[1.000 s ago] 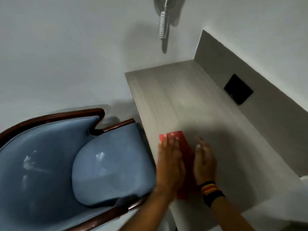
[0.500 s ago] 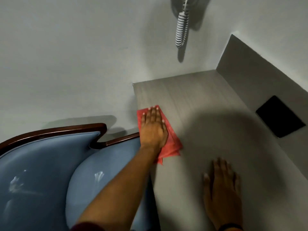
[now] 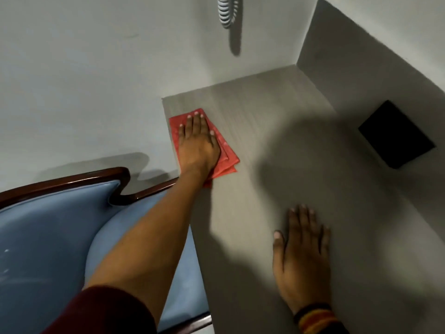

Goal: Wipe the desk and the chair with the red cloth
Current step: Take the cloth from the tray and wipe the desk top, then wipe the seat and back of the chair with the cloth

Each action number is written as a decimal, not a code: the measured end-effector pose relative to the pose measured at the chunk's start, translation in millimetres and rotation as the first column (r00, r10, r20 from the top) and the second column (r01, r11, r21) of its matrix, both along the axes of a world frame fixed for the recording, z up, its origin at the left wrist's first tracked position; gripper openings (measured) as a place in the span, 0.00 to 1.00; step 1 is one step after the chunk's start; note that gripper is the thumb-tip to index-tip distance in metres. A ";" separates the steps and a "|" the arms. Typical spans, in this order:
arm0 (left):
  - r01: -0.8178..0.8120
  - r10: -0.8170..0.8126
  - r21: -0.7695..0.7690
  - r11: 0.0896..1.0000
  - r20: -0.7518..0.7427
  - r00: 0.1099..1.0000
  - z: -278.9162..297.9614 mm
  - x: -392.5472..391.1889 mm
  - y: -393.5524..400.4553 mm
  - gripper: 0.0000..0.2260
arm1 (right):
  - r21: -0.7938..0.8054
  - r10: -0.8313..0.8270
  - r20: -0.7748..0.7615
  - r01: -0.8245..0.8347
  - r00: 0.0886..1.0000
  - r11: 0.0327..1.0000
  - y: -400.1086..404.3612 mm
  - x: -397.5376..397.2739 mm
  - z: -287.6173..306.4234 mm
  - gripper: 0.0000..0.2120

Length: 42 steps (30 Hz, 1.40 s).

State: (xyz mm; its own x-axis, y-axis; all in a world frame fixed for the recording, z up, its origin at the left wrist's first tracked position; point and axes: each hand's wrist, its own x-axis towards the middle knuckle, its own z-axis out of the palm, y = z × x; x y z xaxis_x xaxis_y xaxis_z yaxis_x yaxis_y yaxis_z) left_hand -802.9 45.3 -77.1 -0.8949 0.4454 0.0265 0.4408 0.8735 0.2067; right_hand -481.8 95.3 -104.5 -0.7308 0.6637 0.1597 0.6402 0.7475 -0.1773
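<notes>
A folded red cloth (image 3: 227,156) lies flat on the grey desk (image 3: 277,165), near its far left corner. My left hand (image 3: 197,143) presses down on the cloth with the palm flat and fingers stretched out. My right hand (image 3: 302,256) rests flat on the bare desk top nearer to me, fingers apart, holding nothing. The blue padded chair (image 3: 48,237) with a dark wooden frame stands to the left of the desk, under my left forearm.
A grey back panel (image 3: 361,75) rises along the desk's right side with a black square plate (image 3: 395,135) set in it. A coiled white cord (image 3: 226,10) hangs on the white wall beyond the desk's far end.
My left hand has slid the red cloth away from me along the desk's left edge toward the far corner. My right hand has left the cloth and now lies flat on the desk.
</notes>
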 end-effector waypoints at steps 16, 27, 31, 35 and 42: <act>0.166 -0.178 0.080 0.983 0.180 0.968 23.5 255.4 -123.2 0.27 | -0.387 0.020 -0.127 -0.068 0.992 0.919 -117.5 74.6 42.2 0.23; 0.117 -0.146 0.094 0.989 0.430 0.891 44.0 219.2 -266.9 0.13 | -0.724 -0.106 -0.137 -0.027 0.985 0.689 -255.3 78.7 51.1 0.12; -0.057 -0.039 0.156 0.986 0.548 0.836 -1.4 173.9 -335.7 0.09 | -0.803 -0.027 -0.144 -0.101 0.989 0.587 -278.2 22.2 11.8 0.12; -0.071 -0.078 0.214 0.974 0.616 0.784 -40.8 128.0 -353.1 0.09 | -0.844 -0.007 -0.142 -0.118 0.990 0.523 -274.0 -26.2 -27.7 0.16; -0.015 -0.181 0.282 0.959 0.655 0.734 -129.0 68.9 -341.6 0.17 | -0.776 0.116 0.063 -0.025 0.991 0.631 -245.1 -45.4 -116.2 0.11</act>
State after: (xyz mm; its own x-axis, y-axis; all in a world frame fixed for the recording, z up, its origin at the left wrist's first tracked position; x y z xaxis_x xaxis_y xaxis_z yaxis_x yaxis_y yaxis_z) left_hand -734.0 -296.3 -206.1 -0.6818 0.5833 -0.4416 0.1699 0.7133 0.6799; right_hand -527.2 -149.9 -220.7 -0.7616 0.4559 -0.4605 0.6389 0.4099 -0.6510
